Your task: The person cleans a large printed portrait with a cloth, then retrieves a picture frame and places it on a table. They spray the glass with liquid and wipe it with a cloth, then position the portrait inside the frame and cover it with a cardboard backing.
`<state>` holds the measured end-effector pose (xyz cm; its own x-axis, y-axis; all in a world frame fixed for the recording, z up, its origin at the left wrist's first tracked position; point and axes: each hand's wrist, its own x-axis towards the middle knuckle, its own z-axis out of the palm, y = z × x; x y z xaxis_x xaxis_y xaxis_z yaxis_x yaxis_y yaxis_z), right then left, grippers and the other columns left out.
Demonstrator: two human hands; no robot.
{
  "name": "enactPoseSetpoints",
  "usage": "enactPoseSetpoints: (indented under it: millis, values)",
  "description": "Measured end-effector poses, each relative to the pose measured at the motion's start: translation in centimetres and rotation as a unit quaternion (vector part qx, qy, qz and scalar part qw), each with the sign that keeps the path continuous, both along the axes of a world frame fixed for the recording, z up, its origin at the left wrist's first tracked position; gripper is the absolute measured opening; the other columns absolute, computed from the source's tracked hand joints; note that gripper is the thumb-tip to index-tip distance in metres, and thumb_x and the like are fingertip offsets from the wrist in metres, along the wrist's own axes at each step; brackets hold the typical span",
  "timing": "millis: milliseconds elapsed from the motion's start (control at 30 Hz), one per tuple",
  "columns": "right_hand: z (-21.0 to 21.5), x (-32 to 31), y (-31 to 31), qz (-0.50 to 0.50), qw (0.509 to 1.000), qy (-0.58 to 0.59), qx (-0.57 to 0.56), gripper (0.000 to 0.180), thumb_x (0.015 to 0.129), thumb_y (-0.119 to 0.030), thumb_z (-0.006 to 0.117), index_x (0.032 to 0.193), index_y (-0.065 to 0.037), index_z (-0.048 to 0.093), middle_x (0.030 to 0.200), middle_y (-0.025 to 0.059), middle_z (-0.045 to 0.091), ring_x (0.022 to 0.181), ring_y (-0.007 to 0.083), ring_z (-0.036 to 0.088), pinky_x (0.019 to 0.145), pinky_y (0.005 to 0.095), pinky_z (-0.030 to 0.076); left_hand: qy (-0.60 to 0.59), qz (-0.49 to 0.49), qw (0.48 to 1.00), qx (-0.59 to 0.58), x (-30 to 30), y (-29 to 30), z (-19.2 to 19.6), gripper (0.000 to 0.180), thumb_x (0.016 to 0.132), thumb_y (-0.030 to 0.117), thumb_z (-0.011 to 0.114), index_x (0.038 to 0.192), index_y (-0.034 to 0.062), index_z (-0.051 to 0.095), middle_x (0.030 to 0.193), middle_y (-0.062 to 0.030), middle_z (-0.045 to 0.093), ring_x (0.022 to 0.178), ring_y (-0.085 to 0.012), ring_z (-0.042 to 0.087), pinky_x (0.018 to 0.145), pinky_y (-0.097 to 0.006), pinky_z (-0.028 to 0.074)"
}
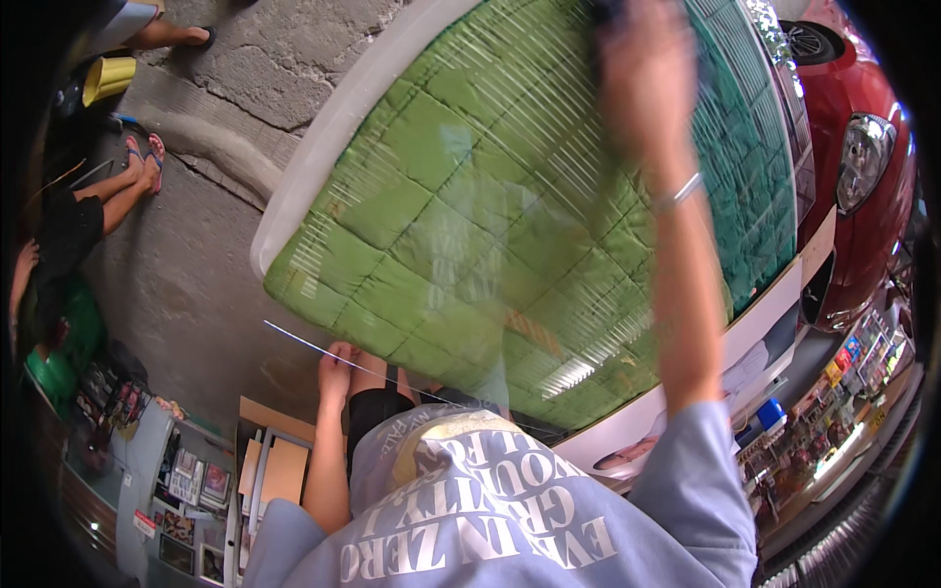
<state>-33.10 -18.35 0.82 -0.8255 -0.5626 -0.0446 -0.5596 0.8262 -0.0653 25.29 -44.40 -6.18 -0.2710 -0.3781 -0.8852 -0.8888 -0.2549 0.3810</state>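
Left hand (337, 367) pinches the glass sheet (461, 250) at its edge; right hand (649, 93) (blurred) has fingers whose spread I cannot tell.

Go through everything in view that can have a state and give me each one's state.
Green quilted fabric: spread out, reflections over it
Right hand: motion-blurred, grip unclear
Left hand: fingers curled, hold unclear
Bracelet: worn
Cardboard box: open
Car headlight: apparently unlit

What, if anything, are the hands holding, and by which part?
The left hand holds the clear pane by its near edge, toward the left end. The right hand is blurred; something dark shows at it, but whether that is held cannot be told.
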Motion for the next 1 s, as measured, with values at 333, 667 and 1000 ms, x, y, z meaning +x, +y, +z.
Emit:
enactPoseSetpoints:
  millis: [333, 667, 1000]
  values:
    - [0.7, -1.0, -5.1, 0.043, 0.983, 0.089, -0.155, 0.051, 0.1, -0.022, 0.054, 0.146, -0.001, 0.05, 0.152, 0.0223, 0.049, 0.141, 0.0376, 0.046, 0.117, 0.0487, 0.036, -0.022, 0.04, 0.999, -0.01, 1.0, -3.3, 0.5, 0.027, 0.109, 0.022, 0.051, 0.112, 0.0024, 0.069, 0.099, -0.0048, 0.072, 0.088, -0.0114, 0.067, 0.079, -0.027, 0.051]
    - [5.6, 22.9, -11.9, 0.15, 0.917, -0.329, -0.171, 0.072, 0.091, -0.031, 0.063, 0.156, -0.01, 0.041, 0.167, 0.0146, 0.031, 0.154, 0.0305, 0.03, 0.126, 0.0502, 0.021, -0.028, 0.017, 0.998, 0.057, 4.7, -6.6, 0.3, 0.027, 0.109, 0.029, 0.052, 0.109, 0.0062, 0.068, 0.101, -0.0043, 0.072, 0.095, -0.0132, 0.068, 0.083, -0.03, 0.052]
    - [-3.0, -17.4, 0.4, -0.151, 0.968, 0.164, -0.114, 0.057, 0.104, -0.03, 0.047, 0.147, 0.007, 0.046, 0.152, 0.0275, 0.047, 0.146, 0.0388, 0.04, 0.123, 0.0465, 0.027, -0.109, 0.01, 0.993, 0.035, 4.4, -7.2, 1.3, 0.028, 0.109, 0.031, 0.051, 0.11, 0.0086, 0.068, 0.103, -0.0033, 0.073, 0.094, -0.0131, 0.068, 0.081, -0.031, 0.05]
